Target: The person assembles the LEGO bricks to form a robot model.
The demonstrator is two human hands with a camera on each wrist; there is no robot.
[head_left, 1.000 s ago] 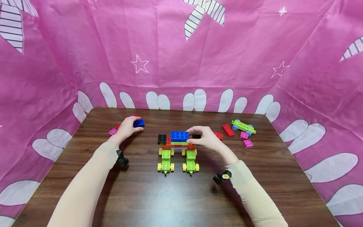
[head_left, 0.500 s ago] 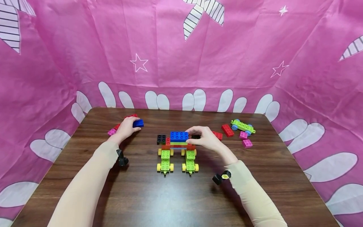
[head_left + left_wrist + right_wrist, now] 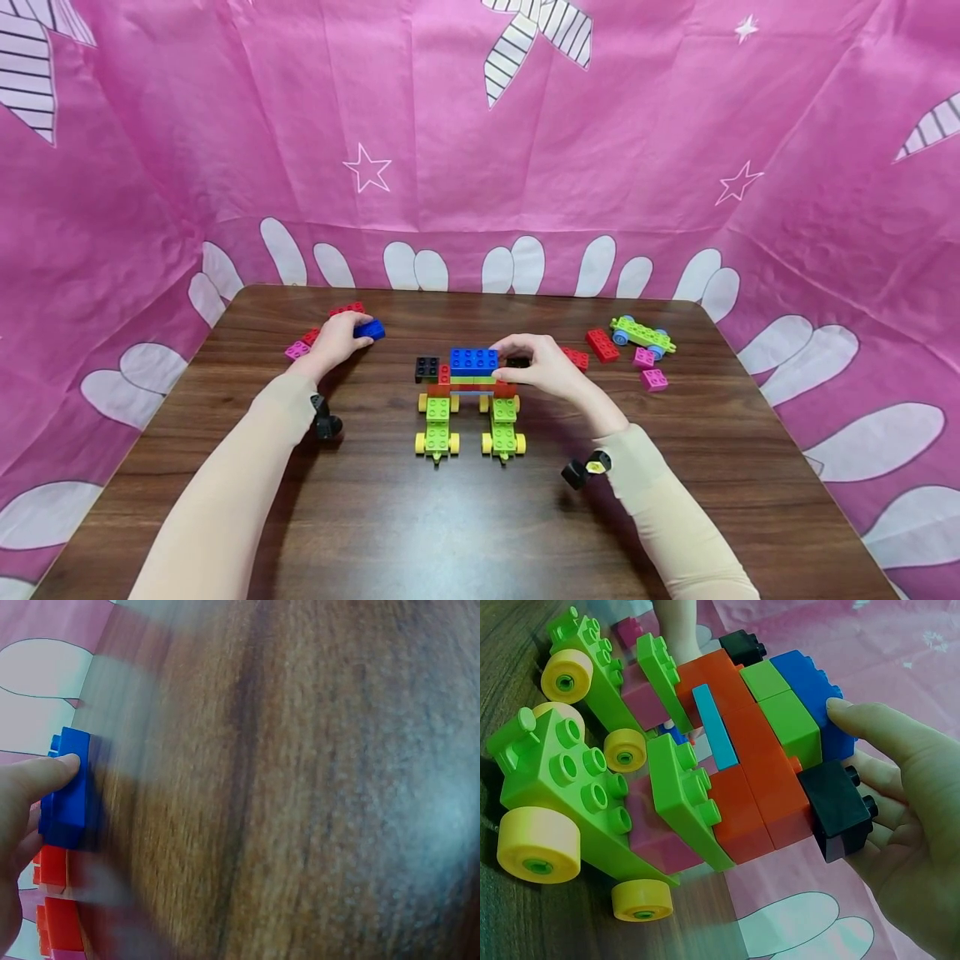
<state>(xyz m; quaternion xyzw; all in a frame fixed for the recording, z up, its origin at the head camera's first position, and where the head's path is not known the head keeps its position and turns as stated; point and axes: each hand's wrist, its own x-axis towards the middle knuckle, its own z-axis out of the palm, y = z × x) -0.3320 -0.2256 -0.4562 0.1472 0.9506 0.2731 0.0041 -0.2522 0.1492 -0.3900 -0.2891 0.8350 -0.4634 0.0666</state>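
At the back left of the table, my left hand [image 3: 337,340] pinches a loose blue toy brick [image 3: 370,330]. In the left wrist view the thumb lies on the face of that blue brick [image 3: 73,796], and its other fingers are partly hidden. In the middle stands a brick build on two green wheeled bases [image 3: 437,439] with yellow wheels. Red bricks [image 3: 742,750], green bricks and a black brick [image 3: 427,368] make up its upper part, topped by a blue brick [image 3: 474,359]. My right hand [image 3: 546,364] grips this top blue brick, thumb in front and fingers behind.
Beside the left hand lie red bricks [image 3: 347,308] and a pink brick [image 3: 297,350]. To the right are a red brick [image 3: 603,344], two pink bricks [image 3: 655,380] and a green wheeled base [image 3: 643,333] with blue wheels. Pink cloth [image 3: 450,125] hangs behind the table.
My left hand has shifted slightly toward me with the loose blue brick, which has turned a little. More of the red brick behind it shows. The right hand and the build stay put.
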